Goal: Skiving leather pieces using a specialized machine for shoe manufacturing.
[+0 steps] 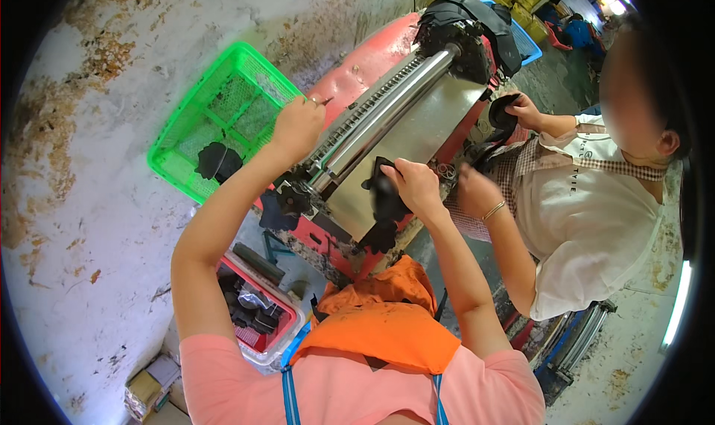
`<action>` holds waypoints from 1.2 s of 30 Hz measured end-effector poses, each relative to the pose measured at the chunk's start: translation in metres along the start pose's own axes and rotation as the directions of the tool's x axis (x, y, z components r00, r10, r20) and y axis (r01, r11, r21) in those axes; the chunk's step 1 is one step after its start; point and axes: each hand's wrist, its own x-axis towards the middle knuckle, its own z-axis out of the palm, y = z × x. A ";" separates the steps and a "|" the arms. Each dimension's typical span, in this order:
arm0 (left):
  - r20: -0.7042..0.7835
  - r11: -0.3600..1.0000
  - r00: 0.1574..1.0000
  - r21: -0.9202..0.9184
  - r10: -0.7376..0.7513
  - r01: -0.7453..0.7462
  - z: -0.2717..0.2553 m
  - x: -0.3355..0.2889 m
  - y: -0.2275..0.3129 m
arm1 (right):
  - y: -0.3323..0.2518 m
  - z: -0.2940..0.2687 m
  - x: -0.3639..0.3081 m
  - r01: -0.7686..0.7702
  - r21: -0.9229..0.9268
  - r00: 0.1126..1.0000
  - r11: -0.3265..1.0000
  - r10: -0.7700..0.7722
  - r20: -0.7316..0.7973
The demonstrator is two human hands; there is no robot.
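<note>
Work looks unfinished: the right hand (413, 187) grips a black piece (386, 198) over the metal plate (432, 116) of the roller machine (387, 112); a dark lump (218, 162) sits in the green basket (195, 106) left of it. The left hand (298, 126) curls, contents unclear. Stained wall (89, 179) left of the machine, co-worker (588, 239) right.

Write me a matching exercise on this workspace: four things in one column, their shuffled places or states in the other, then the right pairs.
Column one
1. Bright green plastic mesh basket
2. Shiny silver metal roller
3. Person's bare right hand
4. Bright orange cloth apron

Column two
A. Worn over a pink short-sleeved shirt
B. Gripping a black, irregularly shaped piece
C. Left of the machine, containing a dark lump
D. Between the red machine cover and the flat silver metal plate

Right pairs
1-C; 2-D; 3-B; 4-A
</note>
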 end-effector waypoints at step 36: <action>0.129 0.487 0.963 -0.842 -0.238 0.233 0.034 0.010 -0.020 | 0.023 0.027 0.013 -0.091 0.272 0.966 0.958 0.151 -0.211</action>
